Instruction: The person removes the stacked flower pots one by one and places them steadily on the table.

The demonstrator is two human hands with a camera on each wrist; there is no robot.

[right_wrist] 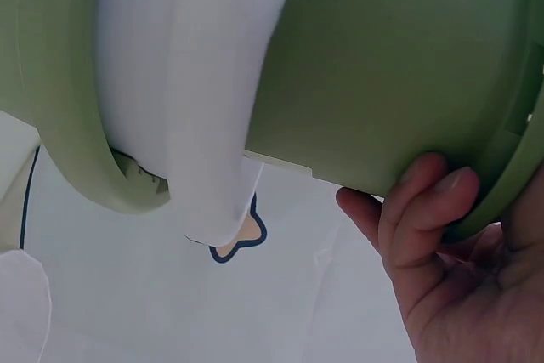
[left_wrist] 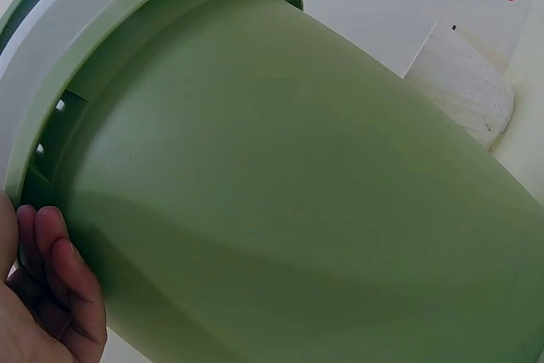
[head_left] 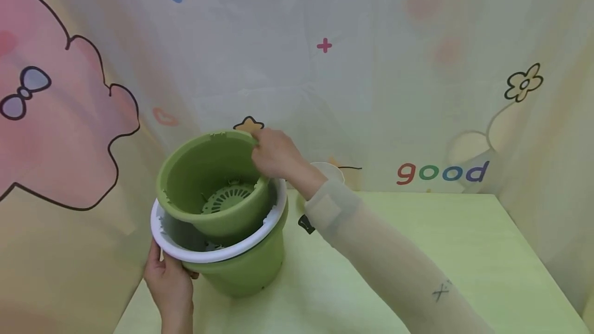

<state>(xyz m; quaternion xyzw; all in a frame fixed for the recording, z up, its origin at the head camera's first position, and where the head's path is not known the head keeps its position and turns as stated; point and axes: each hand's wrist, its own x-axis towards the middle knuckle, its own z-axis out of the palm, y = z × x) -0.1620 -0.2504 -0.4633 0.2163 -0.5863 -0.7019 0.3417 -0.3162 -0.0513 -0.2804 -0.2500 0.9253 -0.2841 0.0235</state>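
In the head view, a green plastic plant pot (head_left: 185, 174) with a slotted base sits tilted, partly inside a white-rimmed pot (head_left: 195, 255). That white pot is nested in another green pot (head_left: 250, 272) at the left of the table. My right hand (head_left: 278, 153) grips the upper green pot's rim at its far right side; in the right wrist view, its fingers (right_wrist: 433, 201) curl under that rim. My left hand (head_left: 171, 282) holds the near left edge of the nested pots. The left wrist view shows its curled fingers (left_wrist: 72, 269) below the outer green rim.
Behind my right forearm stands a pale, rounded object (head_left: 328, 170), mostly hidden. A small black item (head_left: 306, 223) lies beside the pots. The light green table (head_left: 441, 251) extends right, and a printed curtain (head_left: 371, 92) hangs close behind it.
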